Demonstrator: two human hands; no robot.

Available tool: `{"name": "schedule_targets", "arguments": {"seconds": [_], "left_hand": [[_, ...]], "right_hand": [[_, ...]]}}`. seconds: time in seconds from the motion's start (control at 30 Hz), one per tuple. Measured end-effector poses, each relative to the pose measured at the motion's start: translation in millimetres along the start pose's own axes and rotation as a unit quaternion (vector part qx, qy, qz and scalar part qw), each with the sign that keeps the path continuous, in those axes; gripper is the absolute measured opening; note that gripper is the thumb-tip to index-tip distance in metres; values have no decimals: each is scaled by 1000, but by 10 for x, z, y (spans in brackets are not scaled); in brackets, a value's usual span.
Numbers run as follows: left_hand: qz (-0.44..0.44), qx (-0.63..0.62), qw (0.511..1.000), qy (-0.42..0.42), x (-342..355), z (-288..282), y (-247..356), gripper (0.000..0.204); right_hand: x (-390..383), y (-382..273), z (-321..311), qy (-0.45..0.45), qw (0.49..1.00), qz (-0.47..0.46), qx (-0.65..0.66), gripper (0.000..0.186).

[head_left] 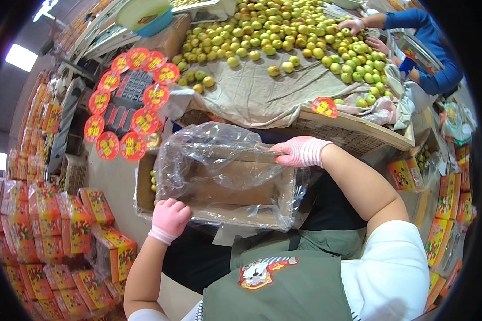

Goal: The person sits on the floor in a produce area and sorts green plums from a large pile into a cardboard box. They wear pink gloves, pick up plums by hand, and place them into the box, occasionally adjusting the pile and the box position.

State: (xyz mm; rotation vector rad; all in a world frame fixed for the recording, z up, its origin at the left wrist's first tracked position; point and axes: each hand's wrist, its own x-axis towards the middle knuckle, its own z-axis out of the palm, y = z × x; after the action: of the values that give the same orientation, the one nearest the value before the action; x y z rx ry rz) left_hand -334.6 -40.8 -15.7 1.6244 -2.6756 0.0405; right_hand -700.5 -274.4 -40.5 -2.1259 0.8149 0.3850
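Note:
An open cardboard box [241, 191] with a loose clear plastic liner [209, 144] is in front of my body, below the fruit table. My left hand [170, 216], in a pink glove, is closed on the box's near-left rim. At the far-right rim, my right hand [297, 152], also pink-gloved, has its fingers wrapped over the edge and plastic. A few green fruits [153, 181] show beside the box on the left.
Many yellow-green fruits [262, 35] lie on a cloth-covered table [241, 91] ahead. A keypad [129, 91] ringed by round red stickers is left of it. A blue-sleeved co-worker [431, 43] reaches in at right. Stacked printed cartons [64, 219] line both sides.

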Motion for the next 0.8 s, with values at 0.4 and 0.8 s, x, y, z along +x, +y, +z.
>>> {"name": "schedule_targets", "arguments": {"seconds": [0.4,0.8], "left_hand": [[44,-114,988,-95,1326,880,-607,23],[-27,-103,906,-409,2354,568,-510,61]], "right_hand": [[-63,678,-195,185,980,72,12,47],[152,789,-747,420,847,-152,288,29]]}}
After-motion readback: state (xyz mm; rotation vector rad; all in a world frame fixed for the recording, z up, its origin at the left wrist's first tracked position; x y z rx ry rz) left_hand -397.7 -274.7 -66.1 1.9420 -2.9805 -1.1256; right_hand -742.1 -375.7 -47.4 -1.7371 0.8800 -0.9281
